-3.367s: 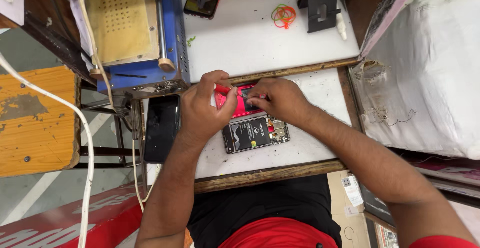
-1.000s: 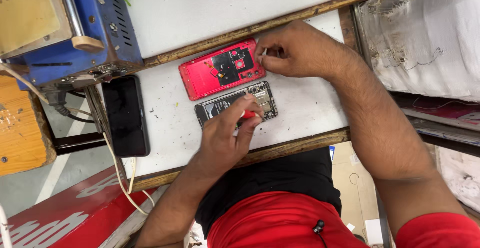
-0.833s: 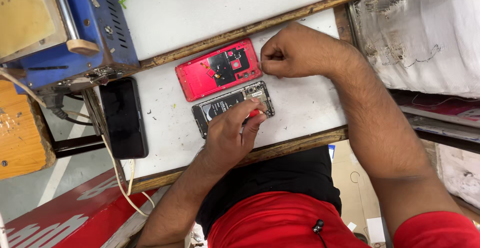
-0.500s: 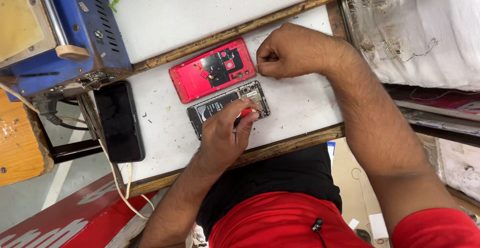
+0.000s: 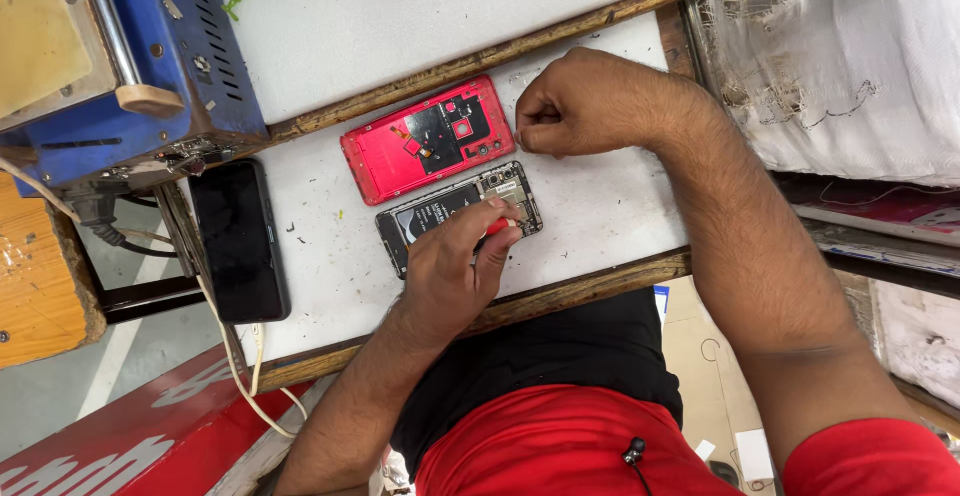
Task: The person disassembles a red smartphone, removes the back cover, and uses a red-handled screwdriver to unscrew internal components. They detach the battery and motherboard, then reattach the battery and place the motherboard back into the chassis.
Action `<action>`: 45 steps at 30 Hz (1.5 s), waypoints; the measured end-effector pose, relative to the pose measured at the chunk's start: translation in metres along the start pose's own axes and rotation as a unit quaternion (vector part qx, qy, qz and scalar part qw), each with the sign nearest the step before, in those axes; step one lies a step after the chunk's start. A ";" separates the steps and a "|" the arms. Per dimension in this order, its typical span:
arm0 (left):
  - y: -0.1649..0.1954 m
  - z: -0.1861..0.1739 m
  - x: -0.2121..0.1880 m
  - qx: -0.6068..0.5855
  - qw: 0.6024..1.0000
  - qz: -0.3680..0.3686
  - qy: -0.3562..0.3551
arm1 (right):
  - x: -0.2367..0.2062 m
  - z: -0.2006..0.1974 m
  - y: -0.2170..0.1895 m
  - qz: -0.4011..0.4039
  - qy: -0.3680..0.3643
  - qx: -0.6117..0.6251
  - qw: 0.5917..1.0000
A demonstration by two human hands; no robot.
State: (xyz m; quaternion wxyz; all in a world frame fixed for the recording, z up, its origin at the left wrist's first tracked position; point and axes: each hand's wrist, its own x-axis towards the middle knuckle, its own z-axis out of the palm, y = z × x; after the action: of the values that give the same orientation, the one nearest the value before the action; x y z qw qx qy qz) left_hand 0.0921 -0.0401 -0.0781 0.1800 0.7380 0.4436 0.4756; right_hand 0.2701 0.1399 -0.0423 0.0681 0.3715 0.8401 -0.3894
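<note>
head cam | looks straight down, close | white worktop [image 5: 600, 196] fills mid frame

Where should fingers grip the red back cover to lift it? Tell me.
Pinch the red back cover across its two long edges near the left end, coming from above. It lies flat, inner side up, apart from the opened phone; the right hand crowds its right end.

Red back cover [image 5: 428, 138] — off, set aside
</note>
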 end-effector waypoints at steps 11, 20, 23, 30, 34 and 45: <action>0.003 -0.002 0.002 0.005 1.000 0.020 -0.018 | -0.001 0.001 0.003 -0.001 -0.002 -0.009 1.000; 0.012 -0.006 0.013 0.017 0.994 0.058 -0.086 | -0.003 0.002 0.000 0.016 -0.004 -0.008 1.000; 0.015 -0.006 0.018 0.031 0.995 0.057 -0.069 | -0.004 0.001 -0.001 0.010 -0.003 -0.009 1.000; 0.038 -0.023 0.035 0.138 0.980 0.033 -0.142 | -0.006 0.000 -0.003 0.010 -0.007 0.007 1.000; 0.051 -0.033 0.046 0.185 0.972 0.016 -0.144 | -0.006 0.000 -0.004 0.000 -0.006 0.005 1.000; 0.047 -0.029 0.043 0.154 0.980 0.040 -0.123 | -0.007 0.002 -0.001 -0.052 0.009 0.018 0.998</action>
State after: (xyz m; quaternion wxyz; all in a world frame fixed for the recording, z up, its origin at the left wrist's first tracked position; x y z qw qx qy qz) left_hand 0.0965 -0.0345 -0.0083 0.0984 0.8268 0.4562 0.3139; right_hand 0.2738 0.1341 -0.0405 0.0332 0.3319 0.8520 -0.4035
